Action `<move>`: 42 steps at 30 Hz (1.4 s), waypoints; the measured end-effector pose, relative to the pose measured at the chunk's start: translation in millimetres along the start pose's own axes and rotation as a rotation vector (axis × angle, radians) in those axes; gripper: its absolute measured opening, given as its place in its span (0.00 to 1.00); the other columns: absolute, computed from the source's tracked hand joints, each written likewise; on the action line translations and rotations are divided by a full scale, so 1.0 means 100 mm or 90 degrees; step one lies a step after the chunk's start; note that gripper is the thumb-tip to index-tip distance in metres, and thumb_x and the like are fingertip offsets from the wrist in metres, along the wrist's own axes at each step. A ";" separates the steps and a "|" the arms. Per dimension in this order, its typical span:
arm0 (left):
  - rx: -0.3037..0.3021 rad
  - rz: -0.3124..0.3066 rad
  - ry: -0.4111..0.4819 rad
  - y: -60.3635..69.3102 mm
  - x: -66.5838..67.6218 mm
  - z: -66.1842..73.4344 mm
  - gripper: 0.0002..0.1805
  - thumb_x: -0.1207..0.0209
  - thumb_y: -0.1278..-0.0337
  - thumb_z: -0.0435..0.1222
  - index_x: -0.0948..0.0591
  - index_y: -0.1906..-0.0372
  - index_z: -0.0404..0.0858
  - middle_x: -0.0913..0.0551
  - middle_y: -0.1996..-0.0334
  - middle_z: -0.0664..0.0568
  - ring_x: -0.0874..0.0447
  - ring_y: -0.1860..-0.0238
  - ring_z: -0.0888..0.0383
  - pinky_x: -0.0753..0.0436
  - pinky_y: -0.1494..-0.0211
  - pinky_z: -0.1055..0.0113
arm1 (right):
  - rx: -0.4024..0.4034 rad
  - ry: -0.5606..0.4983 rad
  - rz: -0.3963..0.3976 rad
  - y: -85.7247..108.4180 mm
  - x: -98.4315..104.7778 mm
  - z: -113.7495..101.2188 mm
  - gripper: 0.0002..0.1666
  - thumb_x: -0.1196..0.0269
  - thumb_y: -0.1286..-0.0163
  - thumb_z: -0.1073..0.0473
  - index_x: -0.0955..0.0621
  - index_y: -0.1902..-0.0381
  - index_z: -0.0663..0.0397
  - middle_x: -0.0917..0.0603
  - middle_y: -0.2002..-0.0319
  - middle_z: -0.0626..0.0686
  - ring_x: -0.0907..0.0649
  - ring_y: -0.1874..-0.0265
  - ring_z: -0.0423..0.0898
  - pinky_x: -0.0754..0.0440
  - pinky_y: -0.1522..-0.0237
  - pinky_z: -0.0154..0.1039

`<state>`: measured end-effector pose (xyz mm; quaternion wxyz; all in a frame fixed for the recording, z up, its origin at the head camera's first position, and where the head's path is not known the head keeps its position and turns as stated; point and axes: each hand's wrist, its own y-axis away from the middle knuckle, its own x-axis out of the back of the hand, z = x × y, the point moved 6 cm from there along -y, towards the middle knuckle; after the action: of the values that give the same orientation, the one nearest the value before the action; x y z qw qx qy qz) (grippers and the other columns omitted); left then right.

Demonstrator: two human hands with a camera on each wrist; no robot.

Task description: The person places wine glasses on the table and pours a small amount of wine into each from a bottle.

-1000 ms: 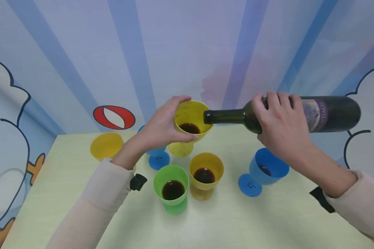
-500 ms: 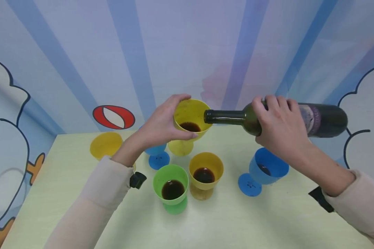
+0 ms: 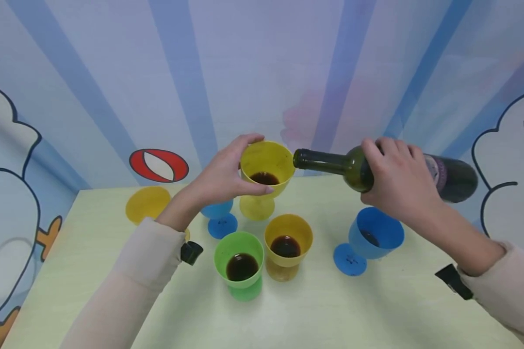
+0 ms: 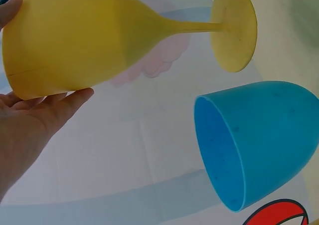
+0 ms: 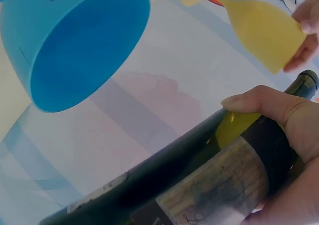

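Observation:
My left hand (image 3: 227,172) grips the bowl of a yellow goblet (image 3: 272,157), thumb in front and fingers behind. Dark liquid lies in the bottom of that goblet. In the left wrist view its stem and round foot (image 4: 234,28) show in full. My right hand (image 3: 397,179) is wrapped around a green wine bottle (image 3: 325,161) at its shoulder. The bottle tilts, its neck pointing left and a little up, its mouth just right of the goblet's rim. No stream shows at the mouth. In the right wrist view the bottle's worn label (image 5: 214,185) is visible.
A green goblet (image 3: 244,237), a darker yellow goblet (image 3: 289,223) and a right-hand blue goblet (image 3: 380,232), each with dark liquid, stand on the pale table (image 3: 314,310). Behind my left arm are another yellow goblet (image 3: 146,203) and a partly hidden blue goblet (image 3: 222,225).
The bottle's base has come down and its mouth has drawn up and right, away from the held goblet's rim. The left hand and its goblet have barely shifted.

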<state>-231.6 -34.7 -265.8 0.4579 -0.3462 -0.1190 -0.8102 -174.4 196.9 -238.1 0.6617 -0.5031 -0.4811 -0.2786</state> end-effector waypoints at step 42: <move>0.078 -0.034 -0.002 -0.04 -0.32 -0.49 0.48 0.32 0.56 0.42 0.46 0.32 0.38 0.42 0.34 0.47 0.41 0.38 0.50 0.37 0.37 0.53 | -0.425 -0.375 -0.062 0.89 -0.73 1.30 0.54 0.34 0.45 0.46 0.51 0.34 0.68 0.38 0.45 0.74 0.34 0.50 0.71 0.33 0.59 0.68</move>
<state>-246.5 -36.2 -323.1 0.4562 -0.3155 -0.1786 -0.8127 -172.8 340.0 -336.6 0.2842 -0.7238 -0.5556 -0.2942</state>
